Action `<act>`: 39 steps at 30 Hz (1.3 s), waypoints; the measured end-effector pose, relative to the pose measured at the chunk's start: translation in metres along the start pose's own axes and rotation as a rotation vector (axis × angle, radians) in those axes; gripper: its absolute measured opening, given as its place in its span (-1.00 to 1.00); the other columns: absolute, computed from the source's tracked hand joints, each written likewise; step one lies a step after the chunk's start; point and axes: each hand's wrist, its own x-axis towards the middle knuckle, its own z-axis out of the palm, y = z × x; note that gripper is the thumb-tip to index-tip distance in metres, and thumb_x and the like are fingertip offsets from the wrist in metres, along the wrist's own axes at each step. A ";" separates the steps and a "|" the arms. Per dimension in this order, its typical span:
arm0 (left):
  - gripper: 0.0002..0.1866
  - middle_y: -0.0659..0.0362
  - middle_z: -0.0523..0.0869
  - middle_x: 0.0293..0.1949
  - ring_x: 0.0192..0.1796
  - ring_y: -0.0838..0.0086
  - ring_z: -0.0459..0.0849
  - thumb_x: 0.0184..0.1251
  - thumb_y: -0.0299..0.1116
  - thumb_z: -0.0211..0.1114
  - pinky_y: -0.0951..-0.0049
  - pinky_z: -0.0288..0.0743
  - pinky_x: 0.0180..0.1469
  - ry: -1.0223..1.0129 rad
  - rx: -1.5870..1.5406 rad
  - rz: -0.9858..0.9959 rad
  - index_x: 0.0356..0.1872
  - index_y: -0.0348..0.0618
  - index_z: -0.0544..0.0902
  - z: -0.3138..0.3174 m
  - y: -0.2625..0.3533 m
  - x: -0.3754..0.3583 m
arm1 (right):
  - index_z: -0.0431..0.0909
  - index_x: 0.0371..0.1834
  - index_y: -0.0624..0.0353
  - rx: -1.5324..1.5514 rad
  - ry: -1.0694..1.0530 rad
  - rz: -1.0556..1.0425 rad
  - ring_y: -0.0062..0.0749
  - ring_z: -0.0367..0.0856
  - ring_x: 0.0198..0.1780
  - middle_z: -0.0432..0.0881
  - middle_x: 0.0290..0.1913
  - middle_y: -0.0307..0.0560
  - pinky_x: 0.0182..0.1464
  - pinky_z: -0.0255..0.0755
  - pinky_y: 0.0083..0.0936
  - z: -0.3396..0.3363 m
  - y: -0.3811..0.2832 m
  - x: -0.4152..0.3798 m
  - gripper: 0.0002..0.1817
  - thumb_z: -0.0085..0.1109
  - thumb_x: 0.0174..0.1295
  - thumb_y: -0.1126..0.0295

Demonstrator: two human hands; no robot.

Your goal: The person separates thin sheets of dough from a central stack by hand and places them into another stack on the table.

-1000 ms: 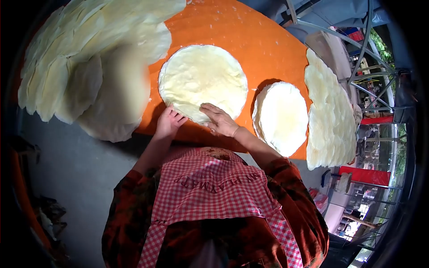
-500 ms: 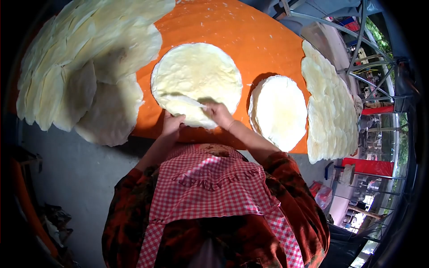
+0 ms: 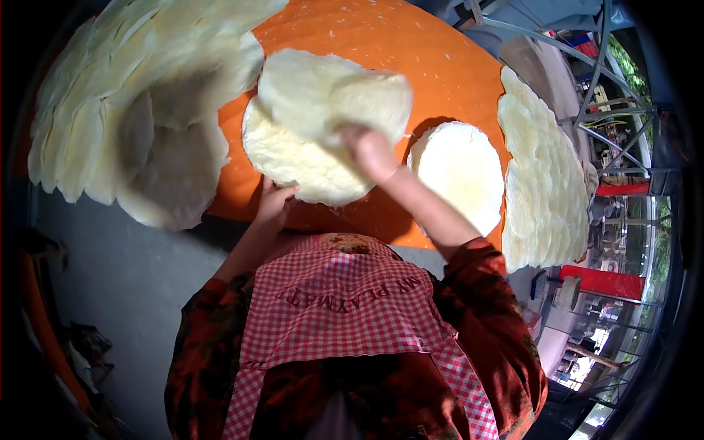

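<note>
A stack of thin, pale round flatbreads (image 3: pixel 304 172) lies in front of me on the orange tabletop. My right hand (image 3: pixel 370 152), blurred by motion, is closed on the near part of a thin flatbread sheet (image 3: pixel 308 84). That sheet is raised over the far half of the stack, partly folded and blurred. At the stack's near left edge, my left hand (image 3: pixel 275 202) rests with thumb and forefinger spread, touching the rim. Its other fingers are partly hidden.
Overlapping flatbreads (image 3: pixel 81 125) cover the table's left side, some hanging over the edge. Another round stack (image 3: pixel 458 176) stands right of my right forearm. More overlapping sheets (image 3: pixel 543 176) lie at the far right. Metal framework (image 3: pixel 594 81) stands beyond the orange table (image 3: pixel 440 62).
My right hand has moved up and slightly right, lifting the sheet's near edge off the stack and swinging it away from me. My left hand has stayed near the stack's edge, shifting slightly left.
</note>
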 end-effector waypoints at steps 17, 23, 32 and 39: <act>-0.12 0.05 0.40 0.23 0.22 0.24 0.48 0.02 -0.76 0.23 0.29 0.54 0.13 -0.201 0.022 0.107 0.40 -0.05 0.07 0.001 -0.026 -0.003 | 0.60 -0.10 0.32 0.037 -0.047 0.001 -0.11 0.55 0.01 0.60 -0.03 -0.02 0.09 0.48 -0.35 0.070 -0.007 -0.080 -0.58 0.16 -0.16 0.63; -0.19 0.10 0.45 0.20 0.17 0.29 0.53 0.11 -0.72 0.22 0.30 0.54 0.11 -0.111 -0.031 0.127 0.40 0.00 0.11 0.008 -0.030 -0.005 | 0.57 0.05 0.27 0.090 -0.178 0.093 -0.09 0.42 0.20 0.51 0.13 -0.01 0.27 0.35 -0.33 0.063 -0.009 -0.084 -0.50 0.24 -0.09 0.58; -0.25 0.09 0.44 0.21 0.17 0.32 0.53 0.22 -0.70 0.17 0.31 0.57 0.08 -0.025 -0.031 0.136 0.40 0.03 0.12 0.010 -0.034 -0.001 | 0.59 0.03 0.28 0.180 -0.076 0.138 -0.06 0.46 0.16 0.57 0.08 0.00 0.21 0.36 -0.28 0.076 -0.021 -0.081 -0.68 0.16 0.20 0.45; -0.27 0.06 0.46 0.18 0.16 0.29 0.55 0.23 -0.71 0.18 0.29 0.60 0.07 -0.051 -0.075 0.189 0.39 0.02 0.13 0.007 -0.040 0.003 | 0.51 0.14 0.29 0.078 -0.095 0.113 -0.02 0.45 0.17 0.52 0.16 0.05 0.20 0.35 -0.24 0.079 -0.034 -0.084 -0.53 0.22 0.14 0.34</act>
